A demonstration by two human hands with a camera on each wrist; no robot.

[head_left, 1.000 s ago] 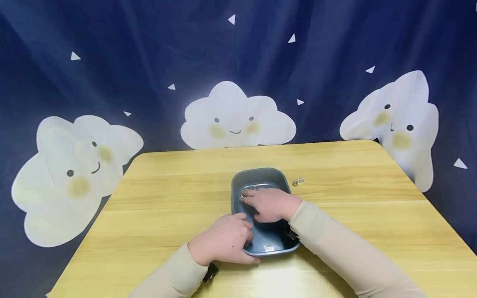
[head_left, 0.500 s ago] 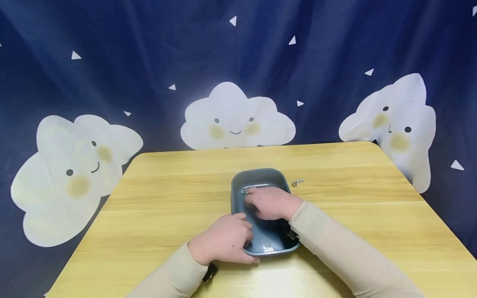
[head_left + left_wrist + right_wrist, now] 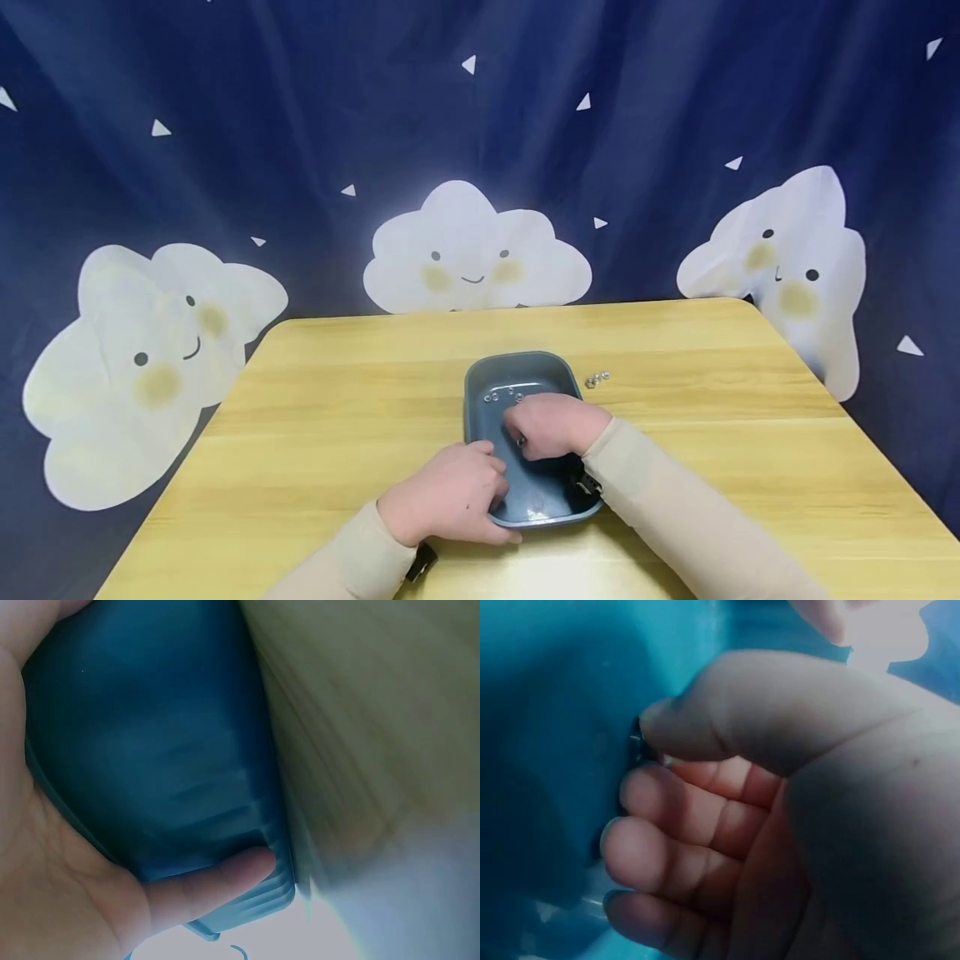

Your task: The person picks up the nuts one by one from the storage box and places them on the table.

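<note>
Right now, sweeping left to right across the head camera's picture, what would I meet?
By their middles, unclear overlaps left out: leftmost cloud → left hand → right hand → small shiny pieces outside the tray → rightmost cloud.

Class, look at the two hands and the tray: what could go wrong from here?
The small metal piece at the fingertips of the right hand could slip and drop back into the tray. The loose pieces on the table, just outside the tray's far right side, might be knocked and scattered. If the left hand, holding the tray's near left edge, tugs, the pieces inside might slide.
</note>
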